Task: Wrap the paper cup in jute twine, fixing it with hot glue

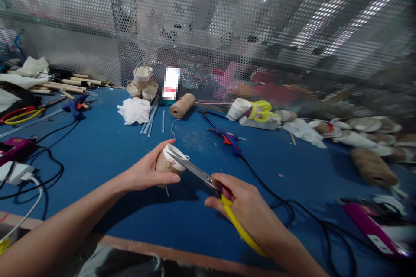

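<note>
My left hand (159,166) is wrapped round a small paper cup (167,163), its lower part wound with brown twine and its white rim bare. In my right hand (242,203) is a pair of scissors (198,172) with yellow handles. Their blades reach across the cup's rim; whether they touch it I cannot tell. A strand of twine runs from behind the cup to a twine spool (182,106) lying further back. A short loose end hangs below the cup.
Twine-wrapped cups (143,80) are stacked at the back, beside crumpled white cloth (134,111) and glue sticks (163,121). A blue glue gun (227,138) trails its cable to the right. White cups (238,108) stand near yellow-handled scissors (261,111). Perforated metal closes off the back.
</note>
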Motion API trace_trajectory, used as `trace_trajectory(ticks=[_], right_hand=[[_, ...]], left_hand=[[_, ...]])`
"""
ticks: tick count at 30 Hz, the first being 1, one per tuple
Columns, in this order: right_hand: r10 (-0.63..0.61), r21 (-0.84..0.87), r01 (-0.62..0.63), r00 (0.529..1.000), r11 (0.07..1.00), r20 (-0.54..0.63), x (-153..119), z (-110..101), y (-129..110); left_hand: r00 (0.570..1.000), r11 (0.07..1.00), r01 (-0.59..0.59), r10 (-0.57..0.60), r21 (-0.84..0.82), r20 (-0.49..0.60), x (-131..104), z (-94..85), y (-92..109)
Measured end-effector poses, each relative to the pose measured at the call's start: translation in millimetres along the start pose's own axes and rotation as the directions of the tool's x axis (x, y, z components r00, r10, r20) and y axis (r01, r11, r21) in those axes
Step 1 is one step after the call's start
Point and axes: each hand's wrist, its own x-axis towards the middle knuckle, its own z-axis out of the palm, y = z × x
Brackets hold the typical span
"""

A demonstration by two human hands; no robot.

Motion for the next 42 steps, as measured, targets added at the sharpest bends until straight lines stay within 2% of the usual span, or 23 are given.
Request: trace_trajectory(ticks=[13,18,23,26,29,31,34,38,42], right_hand=[[-0.034,-0.022,0.035,0.999,0.999,0.022,0,-4,-1],[-0.015,-0.013,0.015,0.998,1.000,0.053,0,-4,0],[0.050,0.033,-0.050,0.999,0.998,0.004,4,-5,5],[0.107,0.052,-0.107,0.994,0.993,0.013,9,-2,15],[0.147,0.076,-0.152,0.987,0.985,0.064,14,4,24],[0.171,0.075,-0.178,0.981,0.981,0.093,17,7,28],[0.186,0.046,-0.190,0.980,0.981,0.077,18,9,28],[0.181,0.039,-0.186,0.978,0.982,0.101,15,9,25],[0.097,0.021,-0.102,0.981,0.995,0.168,8,10,22]], left_hand=[[0.999,0.998,-0.038,0.039,0.048,-0.012,1,-2.8,-1],[0.997,0.990,-0.062,0.066,0.125,-0.030,2,-4.9,-5],[0.998,0.994,-0.042,0.046,0.102,-0.034,1,-6.6,-4],[0.999,0.999,-0.033,0.034,0.028,-0.026,0,-9.3,-2],[0.997,0.987,-0.009,0.020,-0.162,0.069,-1,-13.6,-3],[0.989,0.955,-0.012,0.055,-0.295,0.141,-1,-16.3,-4],[0.971,0.912,-0.054,0.142,-0.406,0.190,0,-18.3,-4],[0.965,0.881,-0.077,0.184,-0.466,0.189,0,-18.6,-2],[0.970,0.836,-0.097,0.201,-0.540,0.137,1,-20.8,1]])
